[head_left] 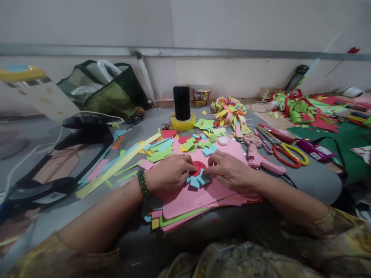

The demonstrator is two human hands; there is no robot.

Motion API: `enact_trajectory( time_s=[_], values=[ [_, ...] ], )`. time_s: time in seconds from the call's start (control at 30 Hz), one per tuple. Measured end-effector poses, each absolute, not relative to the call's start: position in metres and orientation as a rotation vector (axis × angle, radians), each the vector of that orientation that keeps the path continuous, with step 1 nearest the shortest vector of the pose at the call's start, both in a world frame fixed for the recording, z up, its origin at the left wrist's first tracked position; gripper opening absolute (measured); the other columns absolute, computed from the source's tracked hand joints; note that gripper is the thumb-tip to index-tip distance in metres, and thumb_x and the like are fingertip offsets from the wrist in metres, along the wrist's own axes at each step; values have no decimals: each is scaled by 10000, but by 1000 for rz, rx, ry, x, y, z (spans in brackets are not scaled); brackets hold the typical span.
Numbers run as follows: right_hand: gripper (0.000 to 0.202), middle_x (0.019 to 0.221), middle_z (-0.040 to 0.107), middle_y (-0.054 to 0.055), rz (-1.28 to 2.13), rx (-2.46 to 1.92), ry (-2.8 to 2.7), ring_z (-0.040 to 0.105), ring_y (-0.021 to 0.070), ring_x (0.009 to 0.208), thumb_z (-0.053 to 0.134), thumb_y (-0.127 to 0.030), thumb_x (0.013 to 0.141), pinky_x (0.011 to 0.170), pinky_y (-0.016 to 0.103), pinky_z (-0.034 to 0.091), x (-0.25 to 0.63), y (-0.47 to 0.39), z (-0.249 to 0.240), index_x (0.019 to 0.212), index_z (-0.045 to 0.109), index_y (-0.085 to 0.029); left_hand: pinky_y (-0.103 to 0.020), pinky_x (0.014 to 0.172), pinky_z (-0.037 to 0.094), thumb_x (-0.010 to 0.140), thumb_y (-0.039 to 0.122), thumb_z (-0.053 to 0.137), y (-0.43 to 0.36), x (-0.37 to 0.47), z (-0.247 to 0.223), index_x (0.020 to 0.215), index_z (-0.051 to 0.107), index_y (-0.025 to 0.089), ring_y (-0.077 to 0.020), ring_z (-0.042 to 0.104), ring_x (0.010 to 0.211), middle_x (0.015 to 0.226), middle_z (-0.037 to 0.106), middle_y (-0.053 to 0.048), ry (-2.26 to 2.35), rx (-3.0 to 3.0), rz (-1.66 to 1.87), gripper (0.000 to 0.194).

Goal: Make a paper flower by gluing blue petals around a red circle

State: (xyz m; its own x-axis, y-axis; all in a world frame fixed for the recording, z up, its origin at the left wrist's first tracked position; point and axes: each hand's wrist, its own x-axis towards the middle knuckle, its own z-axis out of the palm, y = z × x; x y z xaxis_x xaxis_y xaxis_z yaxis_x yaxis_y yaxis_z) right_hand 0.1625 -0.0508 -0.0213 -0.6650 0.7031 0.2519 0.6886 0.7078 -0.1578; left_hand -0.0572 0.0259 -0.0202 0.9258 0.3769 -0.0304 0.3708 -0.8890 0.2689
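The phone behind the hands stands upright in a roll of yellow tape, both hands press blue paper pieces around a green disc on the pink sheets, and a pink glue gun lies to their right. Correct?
Not quite: the disc is red, not green, as the head view shows. The rest holds: the phone stands in the yellow tape roll, the left hand and right hand press the blue paper pieces on the pink sheets, and the pink glue gun lies to their right.

A pink glue gun [261, 160] lies beside yellow-handled scissors [285, 152], with a phone [181, 102] standing in a tape roll [182, 123].

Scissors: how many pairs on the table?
2. Red-and-yellow-handled scissors lie right of the pink glue gun; a red-handled pair lies just behind them. More may be hidden under the paper scraps.
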Motion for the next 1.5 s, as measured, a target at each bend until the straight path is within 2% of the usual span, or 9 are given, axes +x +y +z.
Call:
enact_trajectory(
  time_s=[0.13, 0.27, 0.4, 0.5, 0.83, 1.0, 1.13, 1.27, 1.5],
  values=[
    [216, 847, 654, 65, 3, -1200, -2202, 603, 189, 795, 438, -118, 890, 685, 308, 482, 180, -82, -7, 961, 618, -213, -283, 782, 464, 837, 119, 406, 27, -57, -19, 988, 742, 245, -186, 612, 861, 963, 660, -59, 537, 2804, 58, 390],
    [173, 915, 690, 79, -356, -1760, -1724, 639, 209, 731, 476, -212, 856, 621, 325, 478, 221, -112, -8, 952, 620, -225, -282, 780, 458, 850, 125, 383, 27, -57, -15, 1027, 742, 237, -190, 615, 874, 1018, 667, -67, 520, 2787, 28, 416],
    [331, 1083, 713, 141, -340, -2337, -1631, 676, 322, 932, 578, -286, 780, 679, 383, 511, 254, -108, -25, 1085, 657, -182, -280, 765, 449, 852, 128, 382, 26, -56, -12, 1015, 744, 235, -193, 615, 857, 1011, 667, -69, 535, 2792, 9, 411],
    [411, 1115, 720, 138, -238, -2529, -1715, 690, 323, 922, 596, -228, 743, 629, 358, 501, 255, -97, -34, 1149, 655, -196, -274, 767, 445, 854, 121, 367, 26, -56, -11, 1014, 742, 243, -186, 614, 851, 999, 665, -62, 548, 2799, 10, 426],
    [235, 836, 725, 110, -361, -2221, -1331, 662, 273, 743, 523, -304, 727, 647, 347, 482, 262, -109, -32, 901, 647, -205, -259, 748, 438, 850, 117, 379, 25, -58, -12, 931, 736, 244, -177, 600, 822, 941, 658, -50, 513, 2836, 55, 387],
    [209, 579, 649, 42, -155, -2028, -999, 592, 208, 544, 571, -419, 639, 532, 305, 472, 268, -119, -21, 727, 590, -230, -271, 773, 441, 863, 128, 355, 24, -56, -9, 977, 743, 230, -188, 598, 846, 969, 657, -66, 548, 2812, 2, 416],
    [206, 589, 667, 9, 107, -1904, -1039, 614, 186, 546, 600, -395, 557, 502, 271, 477, 276, -128, -21, 682, 614, -232, -273, 796, 442, 855, 128, 350, 22, -55, -6, 1007, 744, 232, -190, 601, 870, 1000, 655, -65, 576, 2781, -46, 435],
    [187, 566, 651, 13, 276, -1959, -1144, 606, 186, 530, 609, -404, 574, 470, 268, 464, 280, -129, -28, 634, 603, -228, -272, 809, 438, 850, 123, 355, 22, -55, -5, 1029, 742, 235, -192, 607, 892, 1028, 655, -64, 594, 2776, -60, 442],
    [172, 580, 667, 16, 98, -2126, -1237, 620, 196, 540, 552, -395, 614, 482, 274, 432, 278, -119, -26, 647, 606, -235, -274, 804, 445, 853, 130, 362, 23, -56, -7, 1033, 744, 235, -196, 621, 894, 1037, 662, -70, 581, 2780, -39, 434]
  ],
)
